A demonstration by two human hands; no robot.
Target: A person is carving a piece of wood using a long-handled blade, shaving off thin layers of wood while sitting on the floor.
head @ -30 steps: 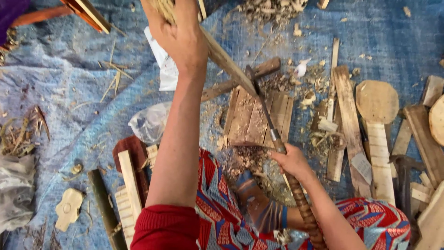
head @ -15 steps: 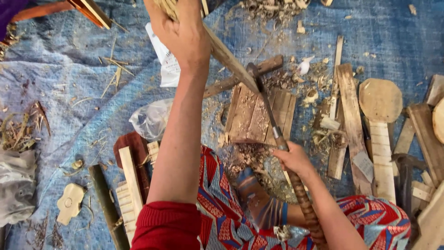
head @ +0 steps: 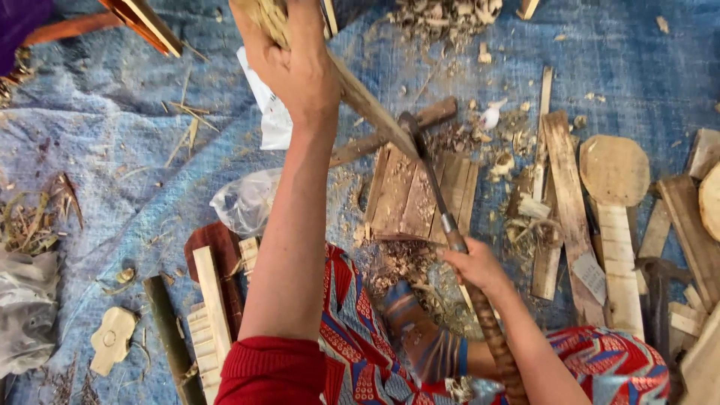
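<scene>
White wrapper (head: 268,112) lies beside left hand (head: 296,64).

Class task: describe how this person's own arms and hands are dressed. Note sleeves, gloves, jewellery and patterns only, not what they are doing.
Both hands, the left hand and the right hand, are bare: no gloves, rings or watch show. The left arm is uncovered up to a red sleeve with a ribbed-looking edge. The right forearm is bare too; its upper part disappears behind red-and-blue patterned cloth.

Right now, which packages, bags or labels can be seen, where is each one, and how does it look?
White paper wrapper: on the blue cloth, behind the left forearm, crumpled.
Clear plastic bag: left of the forearm, crumpled, see-through.
Grey bag: left edge, wrinkled.
No signs or screens.
</scene>
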